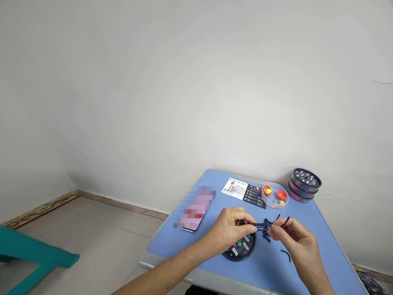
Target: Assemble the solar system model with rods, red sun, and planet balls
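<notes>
My left hand [231,229] pinches thin black plastic rods [260,224] between thumb and fingers, and they stretch sideways towards the right. Across from it my right hand [297,237] is closed at the fingertips on the rods' other end. Dark bent tips show around its fingers. Just under the rods, several small black connector pieces [267,237] lie on the blue table. Partly covered by my left hand is a round black case [241,250] with coloured planet pictures. Beside my right hand a curved black rod [287,255] rests on the tabletop.
Behind the hands are a printed sheet [235,189] and a clear round tray [274,204] holding orange cups and small coloured balls. Stacked round containers [303,188] stand at the back right, against the wall. A phone [196,215] lies left; a green plastic stool [39,248] stands beyond.
</notes>
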### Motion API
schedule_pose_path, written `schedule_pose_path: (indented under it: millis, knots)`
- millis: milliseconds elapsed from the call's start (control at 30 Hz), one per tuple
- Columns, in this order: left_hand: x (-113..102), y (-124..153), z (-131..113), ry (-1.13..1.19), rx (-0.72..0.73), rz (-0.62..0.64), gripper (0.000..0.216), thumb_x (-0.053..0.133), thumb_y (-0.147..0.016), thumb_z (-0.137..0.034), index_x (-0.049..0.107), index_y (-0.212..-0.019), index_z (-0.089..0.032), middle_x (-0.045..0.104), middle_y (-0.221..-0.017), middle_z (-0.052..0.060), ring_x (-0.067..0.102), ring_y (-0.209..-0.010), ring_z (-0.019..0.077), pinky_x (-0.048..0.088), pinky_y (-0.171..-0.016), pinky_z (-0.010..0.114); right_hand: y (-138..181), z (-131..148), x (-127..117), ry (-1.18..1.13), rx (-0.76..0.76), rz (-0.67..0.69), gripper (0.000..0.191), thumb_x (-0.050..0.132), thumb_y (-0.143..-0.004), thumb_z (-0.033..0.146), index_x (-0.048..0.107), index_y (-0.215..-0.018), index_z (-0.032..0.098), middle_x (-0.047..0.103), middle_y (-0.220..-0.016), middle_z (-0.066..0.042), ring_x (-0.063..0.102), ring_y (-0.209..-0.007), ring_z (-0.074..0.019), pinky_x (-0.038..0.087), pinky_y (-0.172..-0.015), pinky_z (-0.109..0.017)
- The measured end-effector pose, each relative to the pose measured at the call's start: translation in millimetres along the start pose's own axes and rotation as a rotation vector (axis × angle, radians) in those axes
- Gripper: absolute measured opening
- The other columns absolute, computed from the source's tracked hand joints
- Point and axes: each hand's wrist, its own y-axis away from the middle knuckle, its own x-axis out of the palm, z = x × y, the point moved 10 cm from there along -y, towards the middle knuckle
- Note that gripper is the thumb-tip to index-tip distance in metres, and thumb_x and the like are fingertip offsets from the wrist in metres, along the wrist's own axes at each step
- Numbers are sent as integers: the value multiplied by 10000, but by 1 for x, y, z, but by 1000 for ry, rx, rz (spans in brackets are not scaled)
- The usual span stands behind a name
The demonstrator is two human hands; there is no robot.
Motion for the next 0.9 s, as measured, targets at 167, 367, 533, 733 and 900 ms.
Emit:
schedule_pose_path:
  millis: [167, 367, 533, 733, 900]
  knots:
    - [2, 1, 0, 36, -1, 27, 96, 705, -659, -244, 769, -677, -173, 586, -678, 0, 518, -609, 133, 393, -523, 220, 0, -8, 2, -18, 2, 20, 288, 780, -674, 461, 690, -721, 192, 683, -656, -18, 651, -665, -192, 549, -653, -286]
    - [1, 2, 2, 40, -26, 26, 101, 704, -663, -234, 774, -686, -166, 585, -686, 0, 507, -597, 127, 384, -509, 219, 0, -4, 0, -38, -8, 7, 294, 781, -670, 463, 690, -701, 185, 672, -660, -30, 637, -665, -191, 549, -662, -296]
    - [0, 3, 2, 17, -28, 10, 86, 702, -663, -211, 777, -676, -171, 587, -679, -2, 514, -605, 129, 396, -526, 220, 0, -6, 2, -46, 9, 12, 292, 789, -663, 460, 688, -703, 189, 671, -666, -26, 631, -669, -184, 537, -652, -280]
    - [-3, 3, 6, -2, -15, 11, 91, 698, -666, -213, 777, -690, -174, 578, -672, -10, 515, -602, 125, 407, -534, 217, -1, -9, 0, 21, -6, 58, 337, 753, -695, 510, 712, -823, 201, 660, -710, -20, 625, -684, -188, 520, -653, -283]
    - [-8, 4, 4, -20, -5, -8, 102, 694, -690, -243, 775, -715, -185, 593, -690, -13, 520, -595, 126, 425, -527, 218, 5, 2, 9, 289, -112, 248, 447, 505, -865, 602, 717, -857, 209, 587, -654, -10, 567, -659, -177, 466, -652, -275]
